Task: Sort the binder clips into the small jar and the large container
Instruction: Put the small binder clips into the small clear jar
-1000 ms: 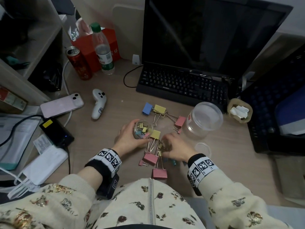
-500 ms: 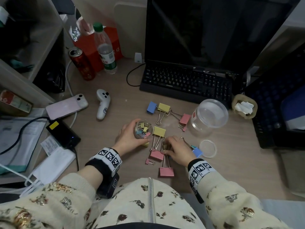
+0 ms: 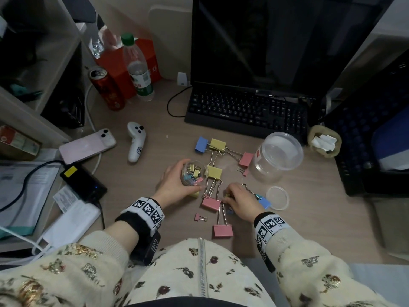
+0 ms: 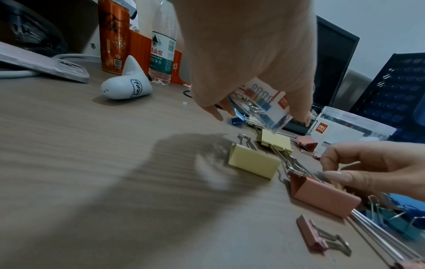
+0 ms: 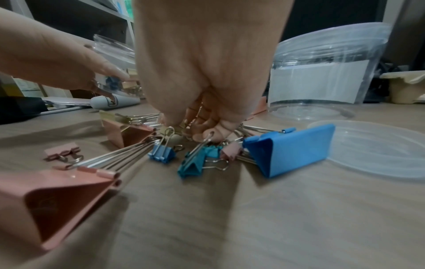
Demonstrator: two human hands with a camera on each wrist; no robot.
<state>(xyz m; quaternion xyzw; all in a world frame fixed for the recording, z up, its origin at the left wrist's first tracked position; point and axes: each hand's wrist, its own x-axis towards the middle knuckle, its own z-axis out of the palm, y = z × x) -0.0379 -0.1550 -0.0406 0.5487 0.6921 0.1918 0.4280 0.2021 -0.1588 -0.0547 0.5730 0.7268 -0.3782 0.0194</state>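
Left hand (image 3: 174, 185): curled round the small jar (image 3: 194, 173), holding it tilted just above the desk (image 3: 298, 229) near the front edge, mouth up.
Small jar: clear plastic, small clips already inside — gold, blue and pink among them.
Right hand (image 3: 241, 202): fingertips (image 5: 202, 134) drawn together, pinching the wire handles in a cluster of small clips just right of the jar; exactly which clip, cannot tell.
Small clips under the right hand: blue small clip (image 5: 162, 152), teal small clip (image 5: 192, 162), both on the desk.
Large container (image 3: 276, 156): clear, open, standing toward the right side of the desk in front of the keyboard (image 3: 245, 109).
Lid (image 3: 277, 197): flat on the desk, just in front of the large container.
Large clips: yellow large clip (image 3: 214, 172) touching the jar's right side, pink large clip (image 3: 223, 230) near the front edge, blue large clip (image 5: 292, 149) beside the lid.
Back left corner: red can (image 3: 107, 88) and water bottle (image 3: 137, 67).
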